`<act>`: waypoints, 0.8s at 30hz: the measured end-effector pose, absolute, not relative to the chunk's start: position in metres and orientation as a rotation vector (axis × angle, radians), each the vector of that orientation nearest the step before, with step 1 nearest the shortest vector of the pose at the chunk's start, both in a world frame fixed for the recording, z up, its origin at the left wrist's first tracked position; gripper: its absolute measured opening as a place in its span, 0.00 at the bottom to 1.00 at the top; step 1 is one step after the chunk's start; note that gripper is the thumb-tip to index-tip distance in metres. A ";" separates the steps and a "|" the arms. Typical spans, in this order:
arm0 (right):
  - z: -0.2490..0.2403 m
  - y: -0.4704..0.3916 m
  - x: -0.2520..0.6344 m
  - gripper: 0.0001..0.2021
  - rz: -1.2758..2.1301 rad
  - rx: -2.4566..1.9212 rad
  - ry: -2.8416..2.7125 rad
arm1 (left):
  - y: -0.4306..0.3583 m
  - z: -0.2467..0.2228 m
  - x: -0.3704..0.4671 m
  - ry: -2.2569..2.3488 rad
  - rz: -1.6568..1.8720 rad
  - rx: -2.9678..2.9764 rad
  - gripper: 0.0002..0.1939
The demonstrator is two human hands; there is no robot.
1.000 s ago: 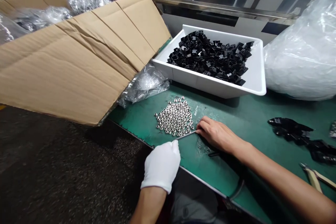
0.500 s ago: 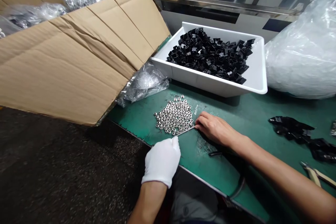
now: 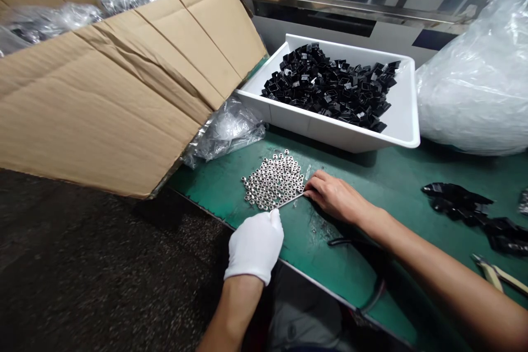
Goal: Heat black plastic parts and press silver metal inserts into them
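Note:
Many small silver metal rings (image 3: 274, 180) lie in a loose pile on the green table mat (image 3: 350, 162). Along the pile's near edge runs a thin light-coloured rod (image 3: 291, 200). My left hand (image 3: 256, 241), in a white glove, pinches its left end. The bare fingers of my right hand (image 3: 336, 196) are closed on the other end, at the right side of the pile. A few rings touch or lie close to the rod.
Behind the pile stands a white bin (image 3: 313, 122) of black parts. A cardboard box (image 3: 124, 88) with plastic-wrapped items leans at left. Clear plastic (image 3: 231, 126) lies beneath its corner. At right are a big plastic bag (image 3: 474, 77), black pieces (image 3: 457, 201) and pliers (image 3: 490, 274).
Both hands have moved slightly away from me with the rod, which is now closer against the pile. The rings at the near edge have shifted a little.

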State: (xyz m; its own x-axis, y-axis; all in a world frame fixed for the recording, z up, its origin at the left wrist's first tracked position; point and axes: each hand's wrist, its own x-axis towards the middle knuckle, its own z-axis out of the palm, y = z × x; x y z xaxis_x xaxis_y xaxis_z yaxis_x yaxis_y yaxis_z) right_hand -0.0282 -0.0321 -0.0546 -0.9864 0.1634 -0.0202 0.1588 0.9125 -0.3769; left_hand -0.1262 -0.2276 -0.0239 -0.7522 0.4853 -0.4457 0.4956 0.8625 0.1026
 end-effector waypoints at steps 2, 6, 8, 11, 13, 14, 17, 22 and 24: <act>-0.055 -0.032 -0.029 0.09 0.604 -0.265 -3.059 | -0.227 -0.024 -0.127 2.567 -0.030 0.721 0.29; -0.055 -0.030 -0.032 0.09 0.611 -0.269 -3.057 | -0.226 -0.025 -0.129 2.572 -0.025 0.727 0.29; -0.055 -0.029 -0.033 0.08 0.616 -0.269 -3.055 | -0.226 -0.026 -0.130 2.571 -0.022 0.729 0.29; -0.054 -0.028 -0.035 0.08 0.627 -0.267 -3.053 | -0.224 -0.026 -0.131 2.566 -0.018 0.735 0.29; -0.054 -0.027 -0.036 0.08 0.638 -0.262 -3.053 | -0.222 -0.025 -0.131 2.564 -0.019 0.737 0.29; -0.053 -0.026 -0.037 0.08 0.644 -0.259 -3.054 | -0.222 -0.025 -0.131 2.563 -0.021 0.734 0.29; -0.054 -0.025 -0.038 0.08 0.657 -0.254 -3.059 | -0.220 -0.024 -0.132 2.555 -0.014 0.706 0.29; -0.054 -0.023 -0.041 0.08 0.657 -0.252 -3.058 | -0.220 -0.026 -0.135 2.553 0.028 0.706 0.28; -0.054 -0.022 -0.043 0.09 0.653 -0.252 -3.059 | -0.219 -0.026 -0.137 2.553 0.039 0.707 0.28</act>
